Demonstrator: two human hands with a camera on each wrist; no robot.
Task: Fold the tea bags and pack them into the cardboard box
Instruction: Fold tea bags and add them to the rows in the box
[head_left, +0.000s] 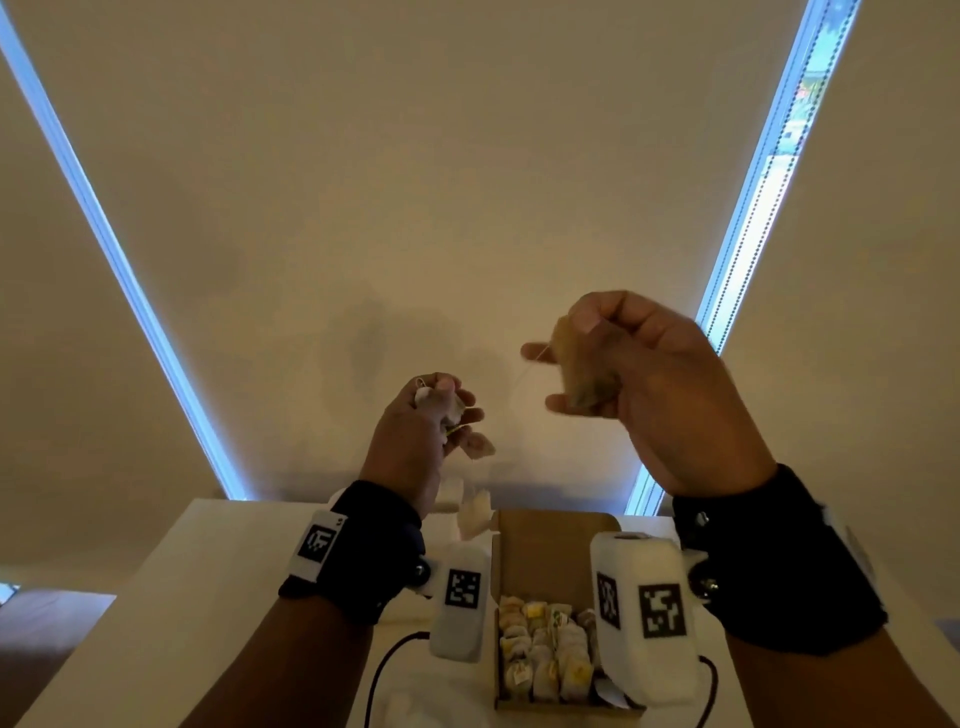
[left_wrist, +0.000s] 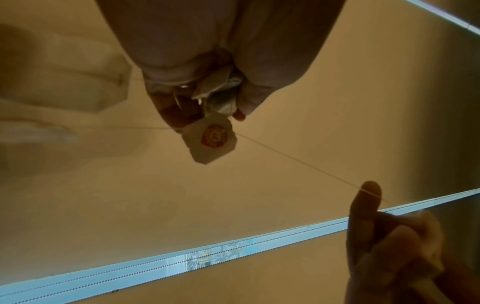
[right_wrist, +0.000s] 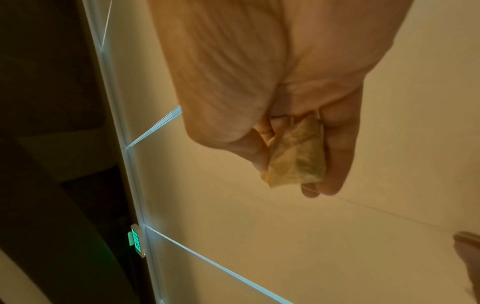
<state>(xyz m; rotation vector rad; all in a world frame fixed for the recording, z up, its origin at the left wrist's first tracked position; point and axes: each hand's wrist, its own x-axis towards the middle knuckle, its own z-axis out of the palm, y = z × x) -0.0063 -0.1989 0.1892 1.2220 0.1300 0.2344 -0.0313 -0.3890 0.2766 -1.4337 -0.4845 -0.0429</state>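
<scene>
Risk of snapping the taut string (left_wrist: 298, 162) above the cardboard box (head_left: 545, 540): right hand (head_left: 649, 384) pinching a folded tea bag (right_wrist: 298, 152), left hand (head_left: 421, 436) clutching its paper tag (left_wrist: 211, 139) among other bags.

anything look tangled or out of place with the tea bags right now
Yes. A thin string stretches taut between the hands: the right hand holds a folded tea bag, while the left hand grips a crumpled clump of bags and a tag. The bags in the cardboard box sit in neat rows.
</scene>
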